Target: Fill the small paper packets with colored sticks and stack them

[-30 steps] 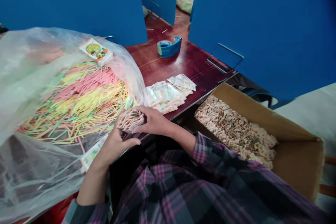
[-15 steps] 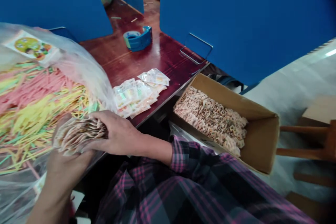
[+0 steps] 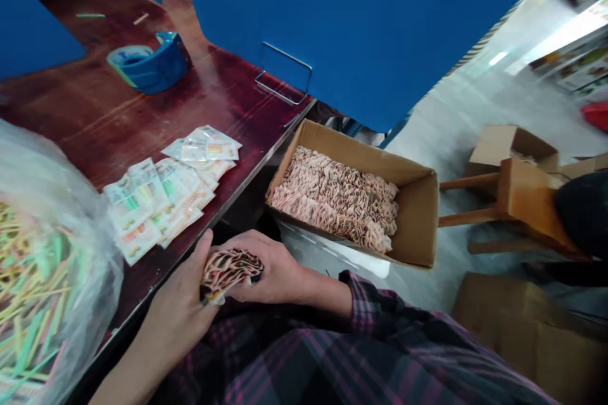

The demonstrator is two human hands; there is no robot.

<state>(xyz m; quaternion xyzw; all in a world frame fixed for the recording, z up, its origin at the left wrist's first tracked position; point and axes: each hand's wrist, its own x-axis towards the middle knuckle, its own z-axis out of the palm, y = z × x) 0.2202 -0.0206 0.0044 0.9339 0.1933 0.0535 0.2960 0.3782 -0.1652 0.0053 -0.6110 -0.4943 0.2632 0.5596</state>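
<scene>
pressing from both sides, the left hand [image 3: 179,301] and right hand [image 3: 270,271] were closed around a wavy-edged bundle [image 3: 230,269] — five o'clock from the flat packets [image 3: 177,185], eight o'clock from the cardboard box [image 3: 418,220]. uneven finger pressure could have let its middle layers slip out.

A dark plaid shirt [image 3: 304,364] was worn.
Behind the grip, black and grey checks carried pink-purple lines; the right sleeve [image 3: 373,305] ended short of it.

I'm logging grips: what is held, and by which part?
A bundle of thin packets, held by opposite sides between the left hand and the right hand.
</scene>
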